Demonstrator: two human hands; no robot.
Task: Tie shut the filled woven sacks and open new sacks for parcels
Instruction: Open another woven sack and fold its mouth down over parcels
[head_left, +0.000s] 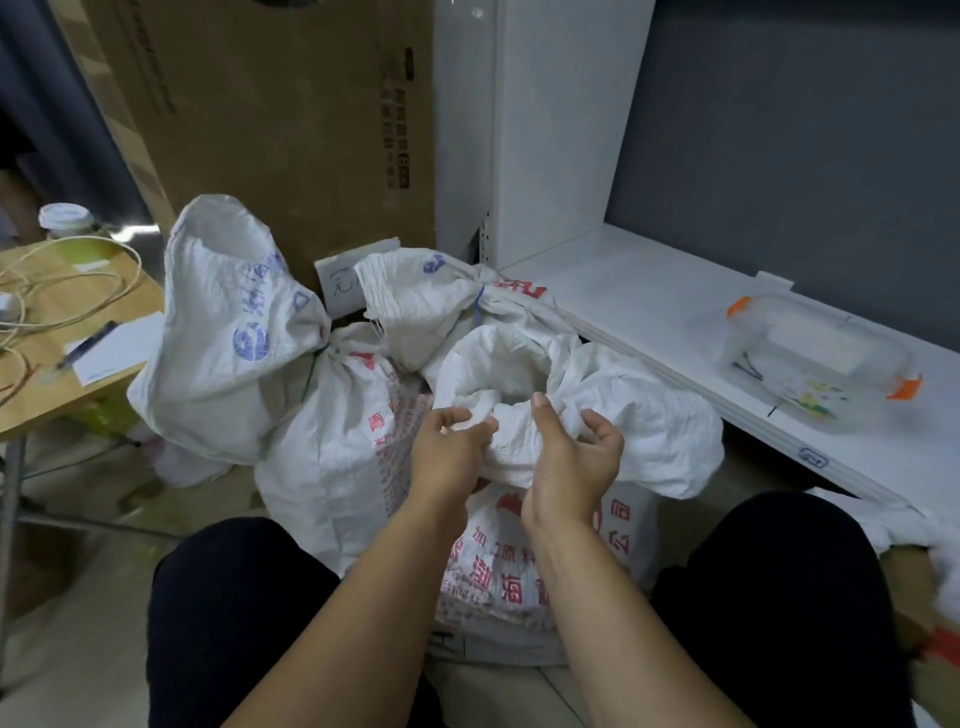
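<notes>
A white woven sack with red print (524, 561) stands between my knees, its mouth (519, 364) rolled back and open. My left hand (449, 452) pinches the near rim from the left. My right hand (571, 457) grips the bunched rim beside it, thumb up. Behind it stand two tied sacks: one at the left (228, 332) with blue print and its neck cinched, and one at the back (421, 306) tied with a blue cord (479, 304).
A big cardboard box (280, 119) leans behind the sacks. A wooden table (57, 332) with cables, a pen and paper is at the left. A white shelf (665, 322) at the right carries a clear plastic box (821, 358) with orange clips.
</notes>
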